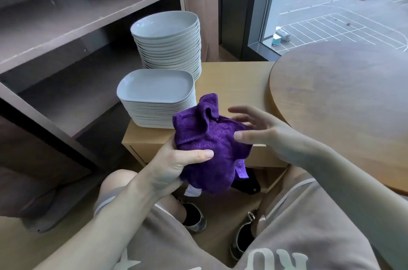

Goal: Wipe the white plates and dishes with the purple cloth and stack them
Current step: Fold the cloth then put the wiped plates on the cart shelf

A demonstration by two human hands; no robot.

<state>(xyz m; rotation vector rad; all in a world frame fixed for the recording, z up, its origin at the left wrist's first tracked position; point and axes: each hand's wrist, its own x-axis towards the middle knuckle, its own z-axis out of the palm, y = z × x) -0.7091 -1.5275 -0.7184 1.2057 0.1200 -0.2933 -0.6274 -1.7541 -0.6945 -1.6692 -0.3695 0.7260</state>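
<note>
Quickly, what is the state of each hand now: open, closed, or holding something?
Left hand: holds the cloth.
Right hand: open, fingers spread, at the cloth's right edge.

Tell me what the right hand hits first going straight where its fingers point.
Probably the purple cloth, bunched in the left hand: the right hand points its spread fingers at it, though depth is unclear.

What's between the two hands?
The bunched purple cloth, seen in the head view: the left hand holds it, the open right hand is beside it.
</note>
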